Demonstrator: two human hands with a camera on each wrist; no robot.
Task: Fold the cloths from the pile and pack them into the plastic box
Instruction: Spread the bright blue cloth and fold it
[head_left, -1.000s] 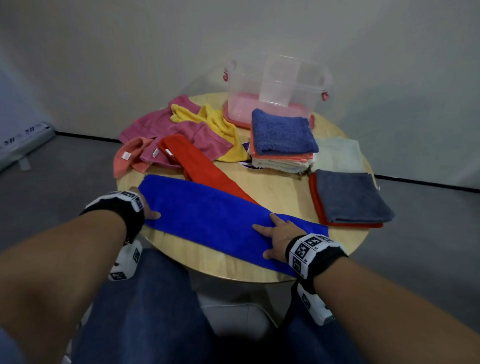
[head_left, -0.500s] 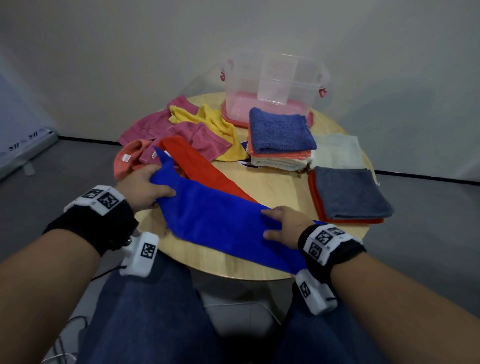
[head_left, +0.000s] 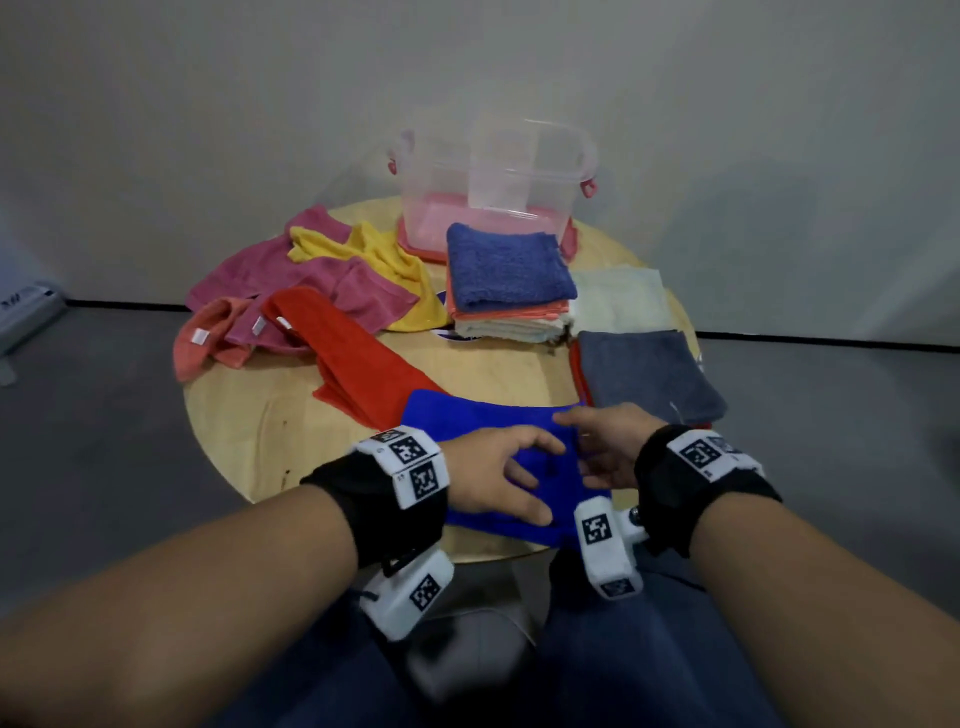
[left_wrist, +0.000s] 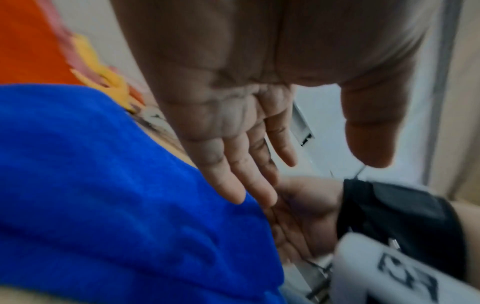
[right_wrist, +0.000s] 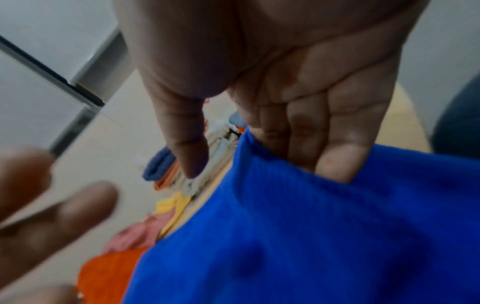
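**Closing the fold on the bright blue cloth**

The bright blue cloth (head_left: 483, 421) lies on the round wooden table (head_left: 249, 415), at the edge closest to the person, and both hands are on it. The left hand (head_left: 493, 475) is spread, with straight fingers (left_wrist: 233, 181) that press flat on the top layer; it holds nothing. The right hand (head_left: 605, 449) is also uncurled, and the right wrist view shows its fingers (right_wrist: 335, 162) against the blue edge, with part of them under a raised fold. I judge that it guides the cloth and does not pinch it.

The step in hand seems to be to finish the fold and make it flat. To do it well, I would bring the two edges exactly together before pressing, then slide the left palm from the middle of the blue cloth outward, so that no bump stays inside. The right hand should keep the edge in place during this. The material looks soft and thick, so it may spring up again if the pressure is too short.

The clear plastic box (head_left: 493, 187) stands far beyond the blue cloth, at the back of the table, and something pink shows at its bottom. Between it and the blue cloth there is a stack of folded cloths (head_left: 506, 283). A grey folded cloth (head_left: 649, 374) lies just beside the right hand. The unfolded pile (head_left: 322, 280) is to the left of the stack, and a red cloth (head_left: 358, 358) reaches from it to the blue one.
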